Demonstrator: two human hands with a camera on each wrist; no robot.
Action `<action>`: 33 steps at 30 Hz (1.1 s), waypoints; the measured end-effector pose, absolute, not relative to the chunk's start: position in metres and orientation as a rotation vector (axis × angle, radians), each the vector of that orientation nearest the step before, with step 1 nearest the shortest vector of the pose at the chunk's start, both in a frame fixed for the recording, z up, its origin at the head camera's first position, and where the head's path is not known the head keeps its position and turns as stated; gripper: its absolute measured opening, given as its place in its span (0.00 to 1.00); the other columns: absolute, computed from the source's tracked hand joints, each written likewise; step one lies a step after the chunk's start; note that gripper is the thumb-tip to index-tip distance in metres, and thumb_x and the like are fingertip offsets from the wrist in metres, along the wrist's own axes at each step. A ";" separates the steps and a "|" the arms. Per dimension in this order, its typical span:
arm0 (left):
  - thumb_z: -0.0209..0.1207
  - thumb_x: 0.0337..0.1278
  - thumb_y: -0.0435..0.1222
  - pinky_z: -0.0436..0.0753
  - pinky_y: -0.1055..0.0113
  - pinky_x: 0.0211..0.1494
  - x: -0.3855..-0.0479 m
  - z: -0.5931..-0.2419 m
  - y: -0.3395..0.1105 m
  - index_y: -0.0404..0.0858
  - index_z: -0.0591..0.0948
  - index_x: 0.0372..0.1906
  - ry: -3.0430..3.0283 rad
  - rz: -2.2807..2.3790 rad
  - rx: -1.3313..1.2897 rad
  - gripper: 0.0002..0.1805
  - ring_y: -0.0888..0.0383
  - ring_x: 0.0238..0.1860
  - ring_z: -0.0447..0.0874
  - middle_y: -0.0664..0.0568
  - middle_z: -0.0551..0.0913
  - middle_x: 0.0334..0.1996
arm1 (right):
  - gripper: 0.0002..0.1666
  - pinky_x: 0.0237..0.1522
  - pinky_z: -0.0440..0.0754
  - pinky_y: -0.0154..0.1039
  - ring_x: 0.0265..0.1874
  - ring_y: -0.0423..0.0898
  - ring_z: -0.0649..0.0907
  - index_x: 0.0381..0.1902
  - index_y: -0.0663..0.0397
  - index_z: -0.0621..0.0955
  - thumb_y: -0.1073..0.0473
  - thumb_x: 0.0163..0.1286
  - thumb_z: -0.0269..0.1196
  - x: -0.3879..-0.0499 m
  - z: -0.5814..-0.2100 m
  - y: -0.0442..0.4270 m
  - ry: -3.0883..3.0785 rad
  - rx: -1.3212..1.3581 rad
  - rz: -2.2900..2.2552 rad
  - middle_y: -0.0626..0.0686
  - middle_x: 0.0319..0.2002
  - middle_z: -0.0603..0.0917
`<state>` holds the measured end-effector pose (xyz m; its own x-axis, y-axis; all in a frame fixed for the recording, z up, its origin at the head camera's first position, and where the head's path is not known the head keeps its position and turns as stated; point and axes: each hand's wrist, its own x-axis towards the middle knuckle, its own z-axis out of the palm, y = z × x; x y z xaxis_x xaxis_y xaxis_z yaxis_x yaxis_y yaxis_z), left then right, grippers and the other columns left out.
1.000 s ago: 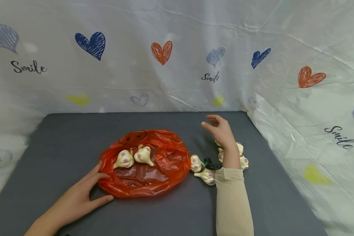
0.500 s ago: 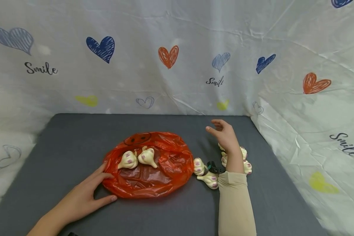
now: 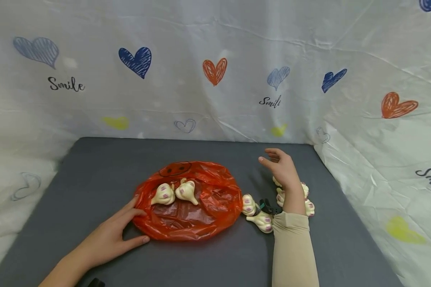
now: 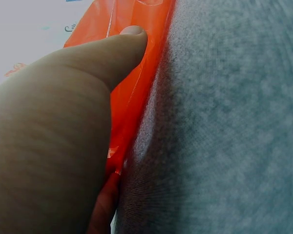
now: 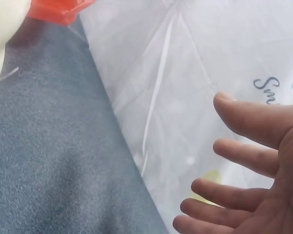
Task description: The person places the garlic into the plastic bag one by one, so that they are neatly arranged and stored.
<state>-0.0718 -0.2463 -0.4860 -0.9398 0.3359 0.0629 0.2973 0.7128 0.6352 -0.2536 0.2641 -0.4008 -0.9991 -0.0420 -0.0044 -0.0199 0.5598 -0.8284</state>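
Note:
A red plastic bag [image 3: 219, 199] lies with its mouth spread wide on the table. Inside it are two garlic bulbs, one on the left [image 3: 163, 194] and one beside it [image 3: 187, 191]. My left hand [image 3: 107, 241] rests at the bag's left edge, thumb and fingers spread and touching the plastic; the left wrist view has the thumb [image 4: 122, 51] against the red film. Raised above the table, right of the bag, my right hand [image 3: 283, 168] holds nothing, its fingers apart and slightly bent. In the right wrist view, the hand [image 5: 249, 170] has bare space before its palm.
Two garlic bulbs, one upper [image 3: 248, 205] and one lower [image 3: 261, 222], lie just right of the bag. More bulbs [image 3: 309, 207] sit around and partly behind my right forearm. A white cloth with printed hearts [image 3: 215, 71] hangs behind the dark table [image 3: 215, 263].
The head view has shifted, so everything sits a little further right and lower. Both hands, the bag and the bulbs keep nearly the same places relative to one another.

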 end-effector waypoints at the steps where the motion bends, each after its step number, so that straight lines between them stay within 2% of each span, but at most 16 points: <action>1: 0.68 0.62 0.70 0.79 0.28 0.65 -0.072 -0.486 -0.246 0.61 0.80 0.66 2.853 1.044 0.527 0.33 0.30 0.81 0.63 0.38 0.57 0.86 | 0.41 0.73 0.71 0.68 0.79 0.67 0.68 0.82 0.52 0.72 0.42 0.80 0.69 -0.253 -0.401 0.265 2.758 -0.056 -1.455 0.65 0.80 0.69; 14: 0.67 0.61 0.71 0.79 0.30 0.65 -0.072 -0.489 -0.243 0.62 0.80 0.66 2.858 1.048 0.510 0.33 0.31 0.81 0.64 0.39 0.58 0.86 | 0.42 0.74 0.69 0.69 0.79 0.68 0.67 0.82 0.55 0.70 0.41 0.81 0.67 -0.245 -0.394 0.281 2.779 -0.076 -1.377 0.68 0.80 0.68; 28: 0.69 0.62 0.68 0.79 0.30 0.65 -0.070 -0.488 -0.244 0.61 0.80 0.66 2.877 1.055 0.529 0.32 0.31 0.80 0.65 0.38 0.59 0.86 | 0.48 0.74 0.66 0.72 0.82 0.71 0.59 0.86 0.55 0.63 0.37 0.82 0.65 -0.241 -0.392 0.299 2.754 -0.046 -1.254 0.71 0.83 0.59; 33: 0.70 0.62 0.68 0.79 0.29 0.65 -0.070 -0.487 -0.244 0.62 0.80 0.65 2.876 1.058 0.529 0.31 0.30 0.80 0.64 0.38 0.59 0.86 | 0.50 0.73 0.69 0.72 0.81 0.73 0.60 0.87 0.56 0.62 0.36 0.81 0.65 -0.241 -0.395 0.299 2.703 -0.041 -1.221 0.73 0.83 0.58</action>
